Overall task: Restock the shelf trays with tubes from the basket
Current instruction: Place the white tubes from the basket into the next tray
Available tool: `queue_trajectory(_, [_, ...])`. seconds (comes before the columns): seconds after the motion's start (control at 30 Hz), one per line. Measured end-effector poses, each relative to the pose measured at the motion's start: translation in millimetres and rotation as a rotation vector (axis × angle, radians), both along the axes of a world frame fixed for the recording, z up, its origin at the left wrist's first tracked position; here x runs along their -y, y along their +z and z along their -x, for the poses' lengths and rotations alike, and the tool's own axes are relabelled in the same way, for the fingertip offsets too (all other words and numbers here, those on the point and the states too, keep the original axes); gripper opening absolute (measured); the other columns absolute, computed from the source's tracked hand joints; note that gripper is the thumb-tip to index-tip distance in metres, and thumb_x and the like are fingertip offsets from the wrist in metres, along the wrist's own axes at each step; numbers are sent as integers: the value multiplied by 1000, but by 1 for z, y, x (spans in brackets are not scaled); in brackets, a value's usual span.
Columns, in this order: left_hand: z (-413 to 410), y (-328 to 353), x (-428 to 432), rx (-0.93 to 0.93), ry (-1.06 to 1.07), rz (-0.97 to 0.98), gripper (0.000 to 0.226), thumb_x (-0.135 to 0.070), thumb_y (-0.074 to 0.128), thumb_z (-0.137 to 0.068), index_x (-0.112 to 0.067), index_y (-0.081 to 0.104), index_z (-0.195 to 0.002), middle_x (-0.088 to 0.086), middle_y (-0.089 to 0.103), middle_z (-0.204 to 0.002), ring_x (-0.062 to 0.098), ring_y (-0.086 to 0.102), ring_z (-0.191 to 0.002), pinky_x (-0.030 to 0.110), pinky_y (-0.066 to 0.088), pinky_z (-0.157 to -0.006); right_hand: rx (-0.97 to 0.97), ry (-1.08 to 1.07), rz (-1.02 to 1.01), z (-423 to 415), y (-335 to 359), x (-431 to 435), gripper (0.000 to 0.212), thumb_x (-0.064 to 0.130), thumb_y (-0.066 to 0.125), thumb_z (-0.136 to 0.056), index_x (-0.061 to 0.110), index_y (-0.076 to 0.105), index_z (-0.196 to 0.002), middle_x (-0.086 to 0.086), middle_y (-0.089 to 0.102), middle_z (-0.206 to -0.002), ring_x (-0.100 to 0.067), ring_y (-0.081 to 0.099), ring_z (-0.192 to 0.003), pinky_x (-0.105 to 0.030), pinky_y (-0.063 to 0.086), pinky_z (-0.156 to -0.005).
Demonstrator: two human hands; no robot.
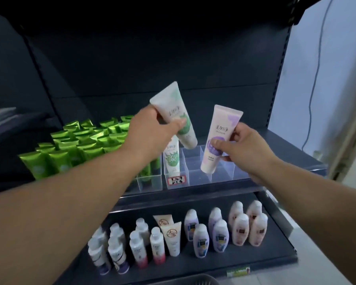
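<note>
- My left grip (152, 132) holds a white-and-green tube (174, 112), tilted with its cap down, above the clear shelf trays (195, 171).
- My right grip (243, 147) pinches a pink-and-purple tube (218, 136), cap down over a compartment further right.
- A matching green tube (171, 159) stands in one compartment.
- Green foil tubes (80, 140) fill the shelf on the left.
- I see the basket (193, 281) rim at the bottom edge.

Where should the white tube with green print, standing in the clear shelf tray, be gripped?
From above, across its flat upper half: the white green-printed plastic tube stands upright and the clear acrylic tray walls in its lower part, blocking a side approach.
</note>
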State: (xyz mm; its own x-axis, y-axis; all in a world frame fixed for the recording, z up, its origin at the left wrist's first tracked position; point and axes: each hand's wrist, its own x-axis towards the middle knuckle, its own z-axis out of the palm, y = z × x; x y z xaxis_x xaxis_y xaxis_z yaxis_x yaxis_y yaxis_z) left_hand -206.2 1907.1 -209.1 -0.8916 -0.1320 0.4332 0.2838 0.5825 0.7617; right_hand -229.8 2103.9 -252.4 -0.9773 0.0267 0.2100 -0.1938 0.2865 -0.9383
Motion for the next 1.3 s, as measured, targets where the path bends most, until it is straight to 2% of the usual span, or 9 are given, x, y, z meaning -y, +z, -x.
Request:
queue_trajectory(0.13, [46, 37, -2, -38, -9, -30, 31, -29, 77, -74, -22, 61, -100, -6, 67, -96, 14, 68, -84, 38, 58, -77, -65, -2, -90, 30, 20, 6, 26, 22, 74, -81, 25, 62, -104, 11, 69, -95, -11, 67, -88, -38, 57, -84])
queue_trajectory(0.4, [118, 24, 12, 181, 17, 18, 26, -19, 75, -79, -18, 61, -101, 2, 69, -100, 19, 69, -86, 38, 59, -77, -13, 23, -199, 70, -2, 15, 23, 23, 72, -82, 23, 63, -104, 9, 69, -95, -13, 67, -88, -40, 57, -83])
queue_trajectory(0.53, [138, 11, 19, 281, 1, 74, 24, -15, 80, -74, -13, 66, -94, 4, 71, -96, 20, 68, -88, 39, 57, -82, 20, 55, -284, 77, -19, 17, 29, 22, 73, -82, 18, 63, -110, 5, 69, -105, -13, 65, -95, -32, 53, -85])
queue_trajectory(0.67, [147, -1, 19, 350, 7, 172, 28, -19, 85, -67, -13, 71, -91, 2, 72, -91, 20, 68, -89, 39, 52, -91, 48, 93, -336, 80, -30, 21, 28, 23, 73, -83, 19, 64, -109, 6, 69, -103, -13, 65, -94, -24, 48, -73])
queue_trajectory(0.73, [149, -7, 19, 385, 18, 225, 32, -24, 87, -63, -14, 71, -89, 2, 73, -89, 21, 68, -88, 40, 53, -90, 44, 101, -349, 82, -33, 24, 26, 23, 73, -82, 20, 65, -106, 6, 70, -100, -12, 66, -92, -23, 49, -70])
queue_trajectory(0.83, [149, -10, 20, 426, 21, 293, 36, -27, 88, -59, -11, 70, -86, 6, 72, -89, 25, 69, -88, 43, 55, -87, 46, 113, -352, 85, -33, 27, 26, 23, 73, -82, 19, 65, -107, 5, 70, -100, -13, 66, -93, -30, 54, -80])
queue_trajectory(0.97, [148, -10, 21, 430, 32, 356, 33, -20, 85, -61, -9, 69, -87, 9, 71, -91, 27, 67, -90, 38, 54, -82, 51, 127, -350, 85, -32, 29, 26, 23, 74, -81, 18, 65, -105, 4, 71, -100, -13, 67, -93, -33, 55, -84])
queue_trajectory(1.1, [145, -13, 23, 438, 27, 411, 26, -13, 78, -66, -10, 69, -90, 7, 68, -87, 24, 60, -75, 30, 50, -68, 54, 110, -350, 82, -32, 29, 26, 22, 75, -81, 18, 63, -104, 4, 70, -99, -14, 67, -92, -31, 56, -80])
queue_trajectory(1.3, [141, -10, 23, 387, 61, 465, 14, -14, 77, -73, -23, 69, -82, 0, 67, -91, 21, 63, -91, 32, 53, -79, 17, 109, -374, 78, -25, 28, 25, 16, 72, -82, 20, 62, -104, 2, 71, -100, -16, 66, -94, -33, 54, -83])
